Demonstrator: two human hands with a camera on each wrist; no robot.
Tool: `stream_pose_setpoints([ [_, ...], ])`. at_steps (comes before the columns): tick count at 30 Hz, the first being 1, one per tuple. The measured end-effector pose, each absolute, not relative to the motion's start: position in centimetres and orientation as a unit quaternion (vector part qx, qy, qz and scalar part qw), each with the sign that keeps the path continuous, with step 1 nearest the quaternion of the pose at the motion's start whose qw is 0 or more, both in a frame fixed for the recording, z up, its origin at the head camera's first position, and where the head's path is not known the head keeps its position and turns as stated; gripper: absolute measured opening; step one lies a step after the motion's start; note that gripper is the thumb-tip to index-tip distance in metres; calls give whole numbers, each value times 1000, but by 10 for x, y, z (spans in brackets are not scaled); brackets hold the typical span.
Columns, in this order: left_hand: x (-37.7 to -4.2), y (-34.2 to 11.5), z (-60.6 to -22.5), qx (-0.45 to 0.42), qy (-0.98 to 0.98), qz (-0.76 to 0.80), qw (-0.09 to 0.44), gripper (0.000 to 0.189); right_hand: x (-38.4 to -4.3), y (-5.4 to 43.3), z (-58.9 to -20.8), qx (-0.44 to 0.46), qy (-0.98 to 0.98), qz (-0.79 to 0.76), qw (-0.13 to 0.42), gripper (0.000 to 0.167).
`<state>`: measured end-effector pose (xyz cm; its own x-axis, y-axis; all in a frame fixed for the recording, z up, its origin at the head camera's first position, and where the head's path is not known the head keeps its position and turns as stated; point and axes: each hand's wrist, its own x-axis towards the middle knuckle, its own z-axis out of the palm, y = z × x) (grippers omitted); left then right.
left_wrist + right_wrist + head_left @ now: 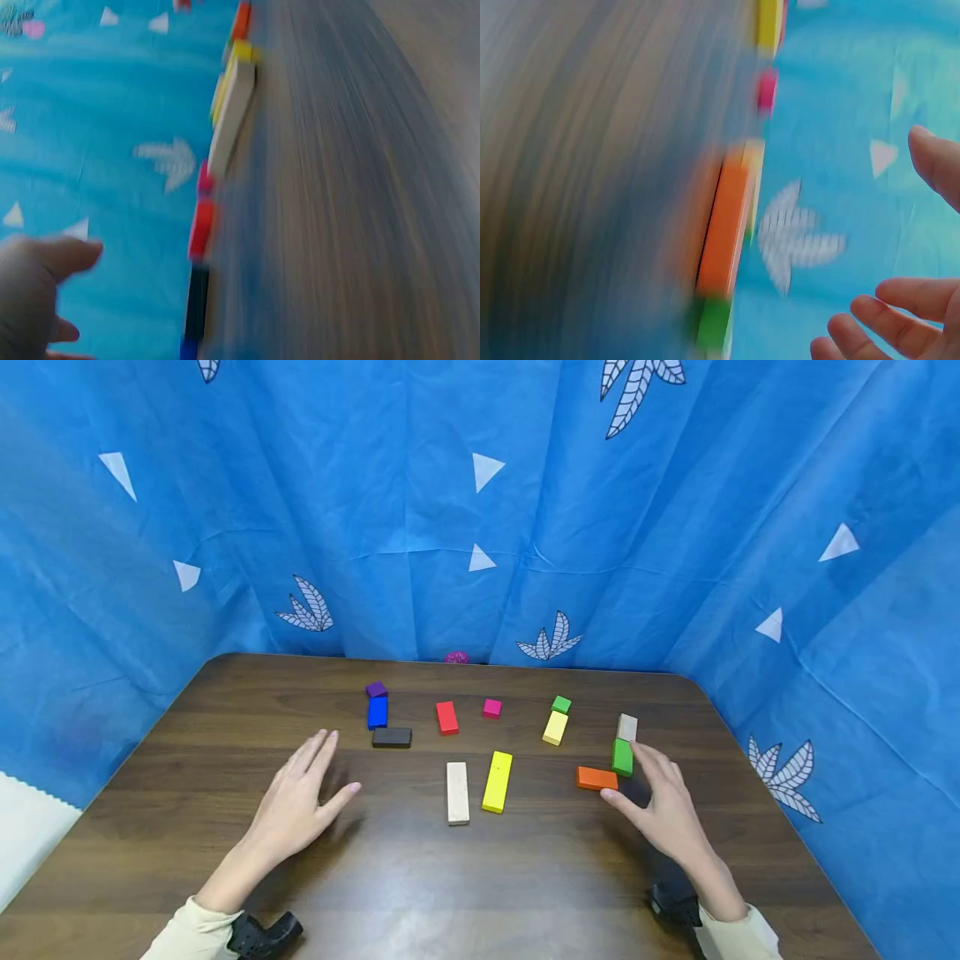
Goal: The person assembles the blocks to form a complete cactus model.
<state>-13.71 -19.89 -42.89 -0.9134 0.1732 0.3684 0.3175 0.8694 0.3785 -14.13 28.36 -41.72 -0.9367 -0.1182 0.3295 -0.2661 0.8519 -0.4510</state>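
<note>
Both hands wide, nothing held! Left hand (295,806) at lower left near the black block (392,738), right hand (665,807) at lower right beside the orange block (595,778). Long pale block (457,793) and long yellow block (497,782) lie mid-frame on the table (525,893); none lifted, so handling seemingly remains.

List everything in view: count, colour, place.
Blocks: 3, purple block, blue block, black block, left
Blocks: 2, red block, pink block, back centre
Blocks: 2, long whitish block, yellow block, centre
Blocks: 2, small green block, pale yellow block, back right
Blocks: 3, greyish block, larger green block, orange block, right
Table: 1, brown, foreground
Curtain: 1, blue, white-patterned, behind table
White patch: 1, white, left edge
Pink patch: 1, pink, curtain's bottom
Wrist devices: 2, black, wrists
Sleeves: 2, cream, forearms
Left hand: 1, bare, left
Right hand: 1, bare, right
</note>
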Motion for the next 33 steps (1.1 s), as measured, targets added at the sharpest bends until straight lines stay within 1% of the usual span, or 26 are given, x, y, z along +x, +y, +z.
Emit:
stream_pose_setpoints([
  [1, -139, -191, -428, -145, -946, -237, 167, 80, -143, 276, -417, 109, -947, 267, 139, 83],
  [3, -143, -173, -428, -177, -932, -275, 155, 81, -146, 259, -418, 124, -942, 289, 116, 83],
  [7, -150, -136, -431, -223, -908, -343, 95, 87, -156, 220, -423, 157, -924, 345, 48, 88],
  [10, -157, -115, -438, -229, -895, -379, 46, 94, -165, 195, -428, 165, -912, 376, -6, 95],
  [12, -162, -105, -445, -219, -891, -397, 17, 98, -172, 183, -432, 168, -907, 385, -31, 98],
  [14, -167, -99, -451, -213, -889, -406, -4, 102, -178, 174, -436, 168, -903, 392, -51, 101],
  [16, -171, -96, -456, -214, -888, -408, -14, 104, -182, 169, -439, 166, -902, 393, -66, 102],
  [18, -175, -95, -459, -225, -886, -405, -10, 104, -186, 167, -440, 162, -902, 394, -75, 102],
  [21, -180, -95, -463, -247, -882, -401, 11, 104, -190, 167, -443, 158, -900, 399, -76, 101],
  [25, -183, -95, -467, -264, -879, -396, 38, 99, -193, 167, -447, 165, -903, 391, -64, 99],
  [30, -182, -95, -474, -268, -881, -385, 54, 90, -193, 167, -455, 170, -913, 367, -51, 94],
  [33, -181, -94, -477, -267, -881, -387, 59, 89, -191, 167, -459, 168, -914, 366, -43, 92],
])
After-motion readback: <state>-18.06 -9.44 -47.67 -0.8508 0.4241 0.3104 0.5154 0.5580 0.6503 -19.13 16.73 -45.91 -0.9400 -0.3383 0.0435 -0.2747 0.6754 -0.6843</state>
